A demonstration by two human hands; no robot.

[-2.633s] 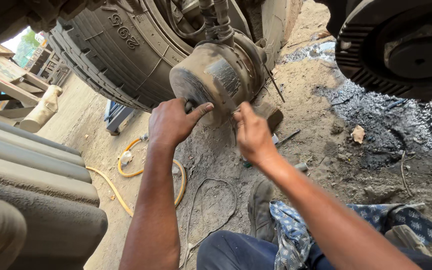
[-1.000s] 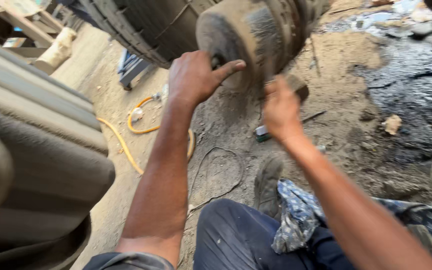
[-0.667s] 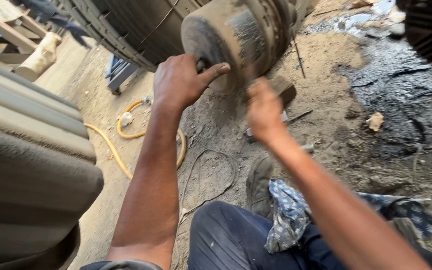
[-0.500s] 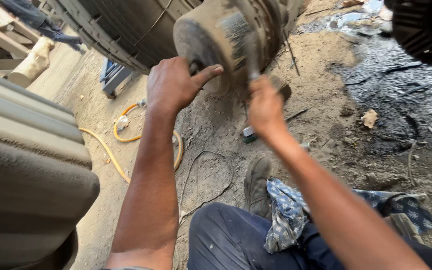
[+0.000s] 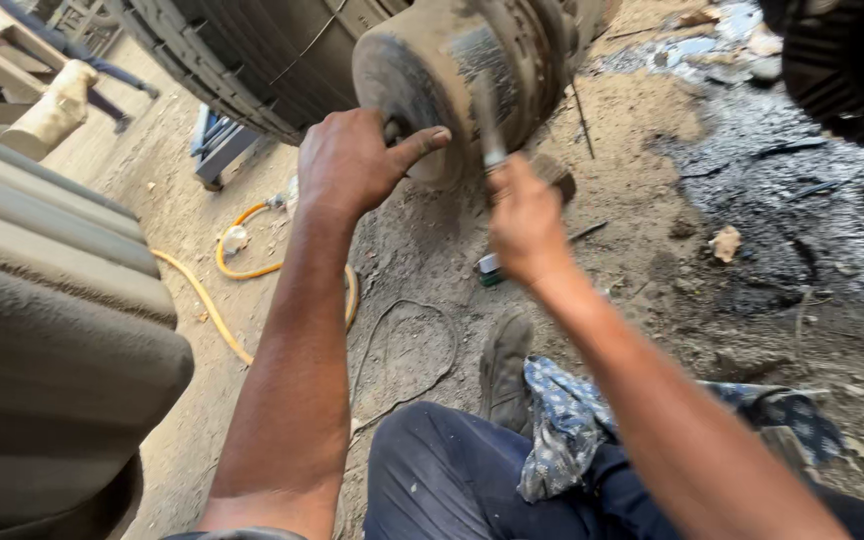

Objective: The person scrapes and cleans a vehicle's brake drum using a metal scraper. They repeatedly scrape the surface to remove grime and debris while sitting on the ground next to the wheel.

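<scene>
Since half a second ago, little has shifted: both hands stay on the work and the view has drifted only slightly.

Left hand [image 5: 357, 165] is pressed against the front face of the dusty metal drum [image 5: 452, 75], which hangs at 12 o'clock beside the big tyre [image 5: 252, 55]. Thumb stretched across toward 3 o'clock, other fingers curled over something small at the drum's face; what they pinch is hidden under the knuckles, so I cannot tell what. I judge the hand is there to steady that piece.

Right hand [image 5: 524, 222] sits just below the drum at 1 o'clock, fingers closed round the handle of a thin metal tool [image 5: 484, 115]. Tool points up across the drum's side, blurred, so its tip and kind are hard to make out.

Ground is packed dirt [image 5: 422, 250]. Yellow hose [image 5: 242, 270] loops at 10 o'clock, thin wire [image 5: 407, 345] loops nearer me. Dark wet patch [image 5: 792, 210] at 2 o'clock. Small block [image 5: 489, 268] lies just under my right wrist. Blue patterned cloth [image 5: 557, 430] draped over my knee at 5 o'clock, shoe [image 5: 505, 360] beside it.

Second tyre [image 5: 842, 70] cut off at top right. Grey ribbed bulk [image 5: 52, 330] at 8 o'clock, only partly in view.
</scene>
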